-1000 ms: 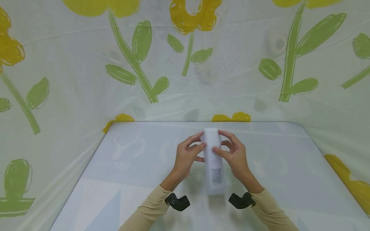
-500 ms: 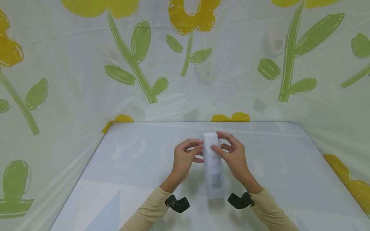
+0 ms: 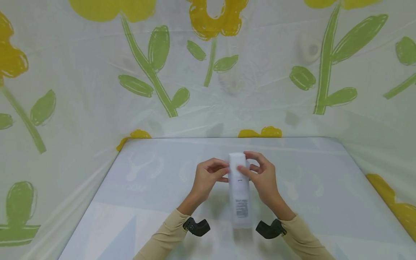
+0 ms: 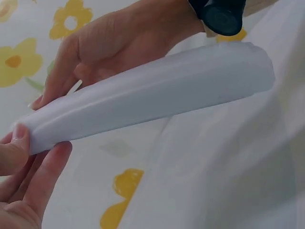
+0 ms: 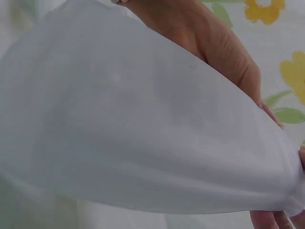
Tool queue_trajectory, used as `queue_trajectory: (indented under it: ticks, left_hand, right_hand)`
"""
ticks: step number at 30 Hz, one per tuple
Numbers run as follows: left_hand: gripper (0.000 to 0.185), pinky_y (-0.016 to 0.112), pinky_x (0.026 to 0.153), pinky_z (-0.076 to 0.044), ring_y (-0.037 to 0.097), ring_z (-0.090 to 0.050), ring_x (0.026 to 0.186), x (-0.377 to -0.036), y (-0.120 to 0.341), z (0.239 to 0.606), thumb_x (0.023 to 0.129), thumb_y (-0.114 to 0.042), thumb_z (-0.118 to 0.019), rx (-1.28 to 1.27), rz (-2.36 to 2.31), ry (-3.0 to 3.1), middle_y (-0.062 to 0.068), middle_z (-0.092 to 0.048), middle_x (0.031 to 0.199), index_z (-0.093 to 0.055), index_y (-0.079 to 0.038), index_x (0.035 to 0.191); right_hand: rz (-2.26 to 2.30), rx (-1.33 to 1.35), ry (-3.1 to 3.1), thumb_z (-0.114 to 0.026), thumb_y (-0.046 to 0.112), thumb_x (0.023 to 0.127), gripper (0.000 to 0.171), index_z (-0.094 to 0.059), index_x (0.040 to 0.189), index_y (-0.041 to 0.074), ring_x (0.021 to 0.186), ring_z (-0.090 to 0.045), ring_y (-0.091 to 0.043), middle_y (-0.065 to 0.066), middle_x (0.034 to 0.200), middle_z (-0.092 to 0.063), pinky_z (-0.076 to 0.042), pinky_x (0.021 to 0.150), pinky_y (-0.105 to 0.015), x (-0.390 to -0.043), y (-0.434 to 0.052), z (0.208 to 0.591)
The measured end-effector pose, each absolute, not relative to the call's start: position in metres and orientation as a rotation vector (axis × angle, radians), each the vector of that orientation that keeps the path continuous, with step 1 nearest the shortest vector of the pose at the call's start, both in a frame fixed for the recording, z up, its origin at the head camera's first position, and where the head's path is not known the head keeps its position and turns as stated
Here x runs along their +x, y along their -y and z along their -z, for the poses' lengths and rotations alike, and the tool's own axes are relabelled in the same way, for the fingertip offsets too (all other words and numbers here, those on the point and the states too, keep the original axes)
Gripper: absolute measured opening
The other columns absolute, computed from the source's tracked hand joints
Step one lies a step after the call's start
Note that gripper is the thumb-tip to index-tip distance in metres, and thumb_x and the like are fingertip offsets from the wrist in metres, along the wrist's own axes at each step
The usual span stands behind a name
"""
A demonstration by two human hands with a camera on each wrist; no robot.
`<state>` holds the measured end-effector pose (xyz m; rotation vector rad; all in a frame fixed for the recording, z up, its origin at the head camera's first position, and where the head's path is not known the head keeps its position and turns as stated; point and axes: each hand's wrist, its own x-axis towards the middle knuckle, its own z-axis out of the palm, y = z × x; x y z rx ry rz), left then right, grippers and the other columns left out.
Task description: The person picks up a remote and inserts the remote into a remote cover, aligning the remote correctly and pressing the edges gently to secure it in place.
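Note:
A long white plastic packet with small grey print near its lower end stretches lengthwise in front of me, above the table. At its upper left edge my left hand pinches it between thumb and fingertips. My right hand holds the upper right side, thumb on the face and fingers behind. The left wrist view shows the packet edge-on, slim and slightly bowed, with left fingers at one end. Filling the right wrist view, the packet's smooth unprinted side hides most of the right hand.
The pale patterned table spreads beneath both hands. Behind and at the sides hangs a white curtain with yellow flowers and green leaves. Black cameras sit on both wrists over beige sleeves.
The packet has come down toward me a little, and its upper print line now shows clearly. My left fingertips have moved down with it; the right hand has shifted down only slightly.

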<state>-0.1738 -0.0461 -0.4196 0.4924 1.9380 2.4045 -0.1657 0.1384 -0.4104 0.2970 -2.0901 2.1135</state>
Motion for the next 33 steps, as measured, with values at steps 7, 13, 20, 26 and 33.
queue_trajectory:
  ticks: [7, 13, 20, 26, 33]
  left_hand:
    - [0.016, 0.046, 0.060, -0.057, 0.019, -0.064, 0.079, -0.174, 0.043, 0.416, 0.082, 0.001, -0.070, 0.352, -2.470, -1.881, 0.012, -0.064, 0.085, -0.064, 0.010, 0.093]
    - [0.014, 0.045, 0.057, -0.057, 0.019, -0.065, 0.076, -0.174, 0.043, 0.417, 0.081, 0.004, -0.070, 0.234, -2.505, -1.845, 0.013, -0.066, 0.082, -0.064, 0.011, 0.091]
    - [0.016, 0.044, 0.064, -0.058, 0.021, -0.066, 0.085, -0.175, 0.044, 0.414, 0.083, 0.004, -0.067, 0.246, -2.342, -1.918, 0.014, -0.066, 0.094, -0.065, 0.009, 0.098]
    - [0.034, 0.041, 0.068, -0.057, 0.024, -0.064, 0.095, -0.175, 0.044, 0.412, 0.083, -0.006, -0.071, 0.309, -2.251, -1.975, 0.013, -0.062, 0.110, -0.060, -0.003, 0.115]
    - [0.050, 0.036, 0.068, -0.056, 0.023, -0.062, 0.095, -0.174, 0.041, 0.413, 0.082, -0.005, -0.073, 0.296, -2.296, -2.040, 0.010, -0.053, 0.125, -0.055, -0.010, 0.128]
  right_hand:
    - [-2.012, 0.339, 2.117, -0.077, 0.006, 0.078, 0.043, -0.060, 0.119, 0.006, 0.077, -0.067, -0.021, -0.008, 0.115, -0.059, -0.057, 0.061, -0.034, -0.164, -0.135, 0.406]
    - [-1.917, 0.352, 2.191, -0.078, 0.008, 0.078, 0.041, -0.061, 0.115, 0.007, 0.078, -0.066, -0.022, -0.007, 0.116, -0.059, -0.057, 0.061, -0.033, -0.161, -0.132, 0.407]
    - [-1.931, 0.277, 2.227, -0.076, 0.009, 0.080, 0.043, -0.057, 0.118, 0.005, 0.081, -0.066, -0.023, -0.008, 0.118, -0.057, -0.057, 0.067, -0.030, -0.154, -0.132, 0.406]
    - [-2.011, 0.339, 2.172, -0.071, 0.005, 0.083, 0.045, -0.055, 0.126, 0.003, 0.085, -0.065, -0.020, -0.013, 0.123, -0.055, -0.057, 0.068, -0.030, -0.157, -0.139, 0.419]
    - [-2.022, 0.591, 2.100, -0.062, -0.006, 0.087, 0.034, -0.060, 0.121, -0.005, 0.095, -0.064, -0.021, -0.019, 0.126, -0.056, -0.057, 0.073, -0.034, -0.159, -0.153, 0.420]
